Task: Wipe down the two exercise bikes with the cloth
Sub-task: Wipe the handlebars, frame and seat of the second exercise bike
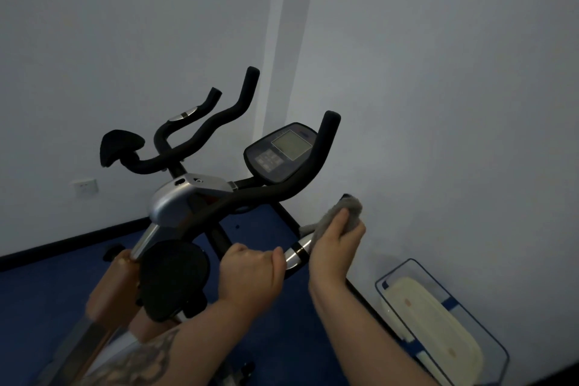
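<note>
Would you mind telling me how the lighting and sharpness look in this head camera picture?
Head view: dim and bluish overall, with darker corners; the wide lens bends the skirting line. The right hand gripping the grey cloth is slightly soft, maybe motion blur. The left hand on the handlebar is clearer. The console screen shows a pale sheen.

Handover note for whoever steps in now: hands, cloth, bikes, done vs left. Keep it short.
Left hand: grips the near bike's handlebar beside its chrome sensor section.
Right hand: holds the grey cloth wrapped around the right end of that handlebar.
Near bike: console and black elbow pad in view; I cannot tell whether they have been wiped.
Second bike's handlebars stand behind, by the wall, with no hand on them.
Done: nothing can be confirmed beyond the grip end now under the cloth.
Left: rest of near bike, then second bike.
</note>
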The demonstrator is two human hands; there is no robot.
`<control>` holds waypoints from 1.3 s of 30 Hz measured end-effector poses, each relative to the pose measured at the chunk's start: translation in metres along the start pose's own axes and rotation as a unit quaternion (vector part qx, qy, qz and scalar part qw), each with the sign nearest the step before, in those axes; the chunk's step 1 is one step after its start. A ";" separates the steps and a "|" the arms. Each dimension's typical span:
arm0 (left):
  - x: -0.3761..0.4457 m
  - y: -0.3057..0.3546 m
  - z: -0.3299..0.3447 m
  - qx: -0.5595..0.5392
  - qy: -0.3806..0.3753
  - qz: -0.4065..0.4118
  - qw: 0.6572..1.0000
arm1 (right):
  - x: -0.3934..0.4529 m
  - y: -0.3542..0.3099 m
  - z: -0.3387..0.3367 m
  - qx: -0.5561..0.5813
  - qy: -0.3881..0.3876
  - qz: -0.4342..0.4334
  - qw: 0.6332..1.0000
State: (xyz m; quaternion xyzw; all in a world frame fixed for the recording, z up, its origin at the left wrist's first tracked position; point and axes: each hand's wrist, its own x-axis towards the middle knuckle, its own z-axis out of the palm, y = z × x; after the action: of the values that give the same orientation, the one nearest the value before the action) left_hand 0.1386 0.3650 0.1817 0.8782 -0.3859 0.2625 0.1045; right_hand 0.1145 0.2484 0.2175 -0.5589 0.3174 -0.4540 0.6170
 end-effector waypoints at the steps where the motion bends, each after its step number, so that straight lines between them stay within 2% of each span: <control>1: -0.001 0.001 0.000 0.001 -0.020 0.003 1.000 | 0.009 -0.007 0.001 -0.003 0.000 0.013 1.000; 6: 0.001 0.000 -0.004 0.041 -0.143 0.022 0.989 | 0.001 0.006 0.006 -0.017 0.033 -0.006 0.999; 8: 0.004 -0.008 -0.009 -0.006 -0.215 0.032 0.976 | -0.014 0.018 0.002 -0.026 0.007 -0.001 1.000; 9: 0.008 -0.013 -0.016 -0.054 -0.222 0.025 0.973 | -0.017 0.019 -0.002 -0.034 -0.002 -0.009 0.999; 10: 0.011 -0.019 -0.026 -0.094 -0.214 0.004 0.972 | -0.016 0.015 -0.005 -0.044 0.003 -0.038 0.998; 11: 0.014 -0.029 -0.034 -0.119 -0.168 -0.021 0.978 | -0.013 0.010 -0.007 -0.060 0.023 -0.089 0.994; 13: 0.015 -0.052 -0.046 -0.103 -0.064 -0.056 0.991 | -0.013 0.004 -0.010 -0.111 0.050 -0.200 0.972; 15: 0.007 -0.070 -0.047 -0.117 -0.030 -0.126 0.985 | -0.027 0.006 -0.013 -0.190 -0.009 -0.280 0.941; 16: 0.000 -0.074 -0.044 -0.140 -0.027 -0.173 0.975 | -0.038 0.010 -0.015 -0.250 -0.068 -0.325 0.910; 19: -0.018 -0.076 -0.032 -0.170 0.049 -0.302 0.937 | -0.053 0.023 -0.030 -0.387 -0.237 -0.440 0.775; 22: -0.028 -0.083 -0.025 -0.132 0.070 -0.372 0.916 | -0.044 0.020 -0.043 -0.459 -0.320 -0.494 0.666; 24: -0.030 -0.087 -0.024 -0.149 0.086 -0.377 0.910 | -0.045 0.009 -0.030 -0.530 -0.337 -0.495 0.600; 26: -0.030 -0.087 -0.024 -0.177 0.099 -0.379 0.903 | -0.053 0.000 0.000 -0.624 -0.389 -0.443 0.513; 29: -0.033 -0.090 -0.022 -0.204 0.117 -0.404 0.884 | -0.062 -0.001 0.037 -0.677 -0.446 -0.395 0.433; 32: -0.034 -0.093 -0.021 -0.226 0.109 -0.431 0.867 | -0.055 0.002 0.024 -0.678 -0.445 -0.435 0.392; 34: -0.033 -0.093 -0.023 -0.235 0.108 -0.438 0.861 | -0.053 0.008 0.015 -0.678 -0.458 -0.427 0.385; 37: -0.032 -0.093 -0.026 -0.236 0.090 -0.434 0.865 | -0.051 0.004 0.053 -0.664 -0.478 -0.265 0.510; 39: -0.033 -0.096 -0.025 -0.249 0.077 -0.450 0.854 | -0.047 0.003 0.076 -0.629 -0.505 -0.165 0.567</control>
State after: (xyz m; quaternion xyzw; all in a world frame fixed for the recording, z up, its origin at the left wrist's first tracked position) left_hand 0.1804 0.4604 0.1864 0.8777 0.0080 0.1488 0.4554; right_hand 0.1652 0.3217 0.2222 -0.9869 0.0618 0.1230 0.0839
